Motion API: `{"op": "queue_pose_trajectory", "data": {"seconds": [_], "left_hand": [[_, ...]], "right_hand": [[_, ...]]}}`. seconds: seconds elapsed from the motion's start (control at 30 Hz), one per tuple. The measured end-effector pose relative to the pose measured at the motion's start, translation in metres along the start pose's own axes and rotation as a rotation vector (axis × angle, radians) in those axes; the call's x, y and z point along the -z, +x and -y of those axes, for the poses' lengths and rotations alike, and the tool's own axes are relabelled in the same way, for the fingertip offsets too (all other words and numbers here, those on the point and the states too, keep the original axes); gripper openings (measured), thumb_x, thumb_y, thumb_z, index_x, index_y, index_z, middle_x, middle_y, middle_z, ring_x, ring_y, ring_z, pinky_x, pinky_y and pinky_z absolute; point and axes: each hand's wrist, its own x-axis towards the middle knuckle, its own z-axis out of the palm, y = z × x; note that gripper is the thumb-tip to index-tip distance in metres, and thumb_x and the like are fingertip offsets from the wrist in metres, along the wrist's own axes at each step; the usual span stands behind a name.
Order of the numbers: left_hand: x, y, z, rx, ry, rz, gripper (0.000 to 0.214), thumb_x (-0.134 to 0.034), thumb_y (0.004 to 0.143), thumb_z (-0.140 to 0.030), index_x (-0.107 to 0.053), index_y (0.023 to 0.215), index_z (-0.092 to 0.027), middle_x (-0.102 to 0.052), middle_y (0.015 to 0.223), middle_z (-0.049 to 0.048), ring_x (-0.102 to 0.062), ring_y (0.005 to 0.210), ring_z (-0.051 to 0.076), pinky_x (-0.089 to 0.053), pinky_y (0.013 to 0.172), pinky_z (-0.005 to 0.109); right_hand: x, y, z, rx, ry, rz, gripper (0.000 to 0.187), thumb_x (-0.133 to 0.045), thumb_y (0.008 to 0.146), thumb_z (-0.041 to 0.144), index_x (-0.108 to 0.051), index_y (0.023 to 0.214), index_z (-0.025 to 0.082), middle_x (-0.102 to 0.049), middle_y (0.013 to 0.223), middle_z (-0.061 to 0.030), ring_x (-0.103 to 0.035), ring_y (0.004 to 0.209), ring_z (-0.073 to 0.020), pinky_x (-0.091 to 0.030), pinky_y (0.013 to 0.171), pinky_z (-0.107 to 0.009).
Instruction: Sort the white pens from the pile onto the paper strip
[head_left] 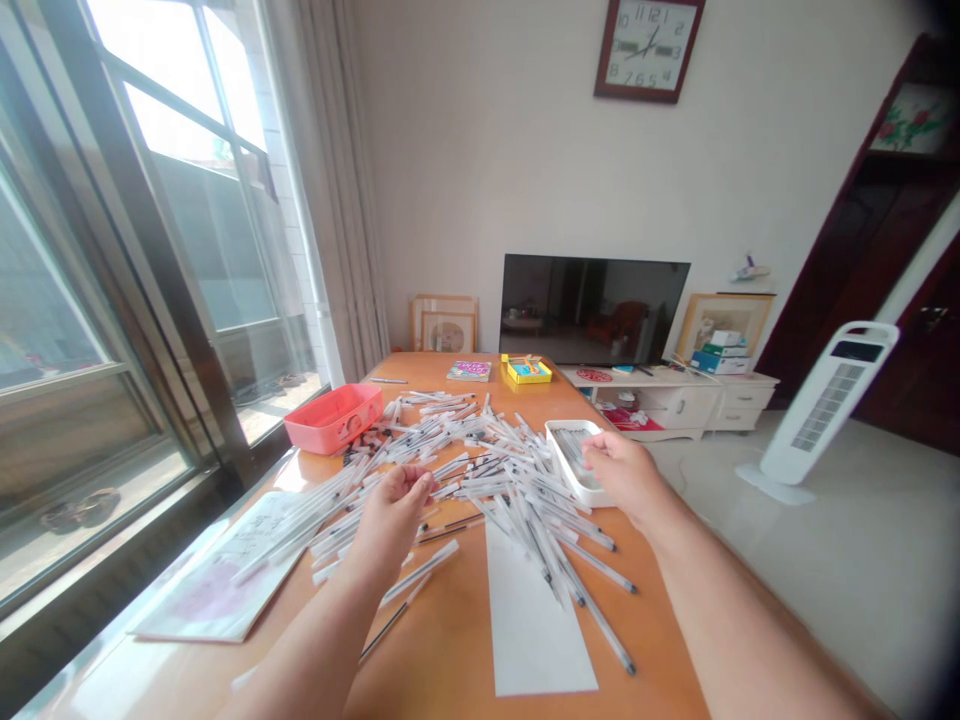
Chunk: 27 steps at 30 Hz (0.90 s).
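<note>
My left hand [397,505] is above the near side of a spread heap of clear pens [427,430], its fingers pinched together. Whatever they hold, if anything, is too small to make out. My right hand [626,472] is at the near right side of a white tray [562,455], thumb and fingers closed over it. What lies between those fingers is hidden. Several pens lie inside the tray. More pens with dark ends fan out over a white paper sheet [536,640]. Near my left wrist lies a pen with a dark refill [394,620].
A red plastic basket [322,425] stands left of the heap, near dark caps [367,442]. A booklet [225,590] lies at the left. At the table's far end are a purple booklet [469,371] and a yellow box [527,374]. A window borders the left side.
</note>
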Motion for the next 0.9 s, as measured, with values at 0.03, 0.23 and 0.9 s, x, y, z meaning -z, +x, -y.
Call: {"op": "queue_pose_trajectory", "data": {"seconds": [0.03,0.23,0.9], "left_hand": [[0.002,0.002,0.002,-0.014,0.016,-0.018,0.041,-0.067,0.079,-0.055,-0.062,0.093,-0.016,-0.071,0.089,0.0086,-0.061,0.074,0.018,-0.045,0.066,0.029],[0.014,0.019,0.019,-0.13,0.108,-0.085,0.038,-0.065,0.08,-0.052,-0.063,0.09,-0.016,-0.071,0.082,0.0071,-0.064,0.075,0.02,-0.047,0.068,0.03],[-0.039,0.047,0.01,-0.215,1.0,0.049,0.02,-0.051,0.086,-0.03,-0.071,0.092,-0.027,-0.074,0.092,0.0027,-0.065,0.084,0.021,-0.042,0.068,0.028]], "right_hand": [[-0.001,-0.009,0.009,-0.022,0.106,0.011,0.027,-0.056,0.085,0.038,-0.071,0.098,0.02,-0.074,0.081,-0.0055,-0.066,0.07,-0.0205,-0.047,0.06,-0.027],[-0.015,-0.048,0.036,0.057,0.253,-0.141,0.031,-0.057,0.087,0.048,-0.067,0.085,0.019,-0.063,0.065,-0.0004,-0.055,0.059,-0.0167,-0.041,0.057,-0.026],[-0.038,-0.059,0.022,0.239,0.019,-0.169,0.024,-0.048,0.095,0.042,-0.063,0.089,0.024,-0.069,0.073,-0.0011,-0.061,0.069,-0.02,-0.036,0.062,-0.028]]}}
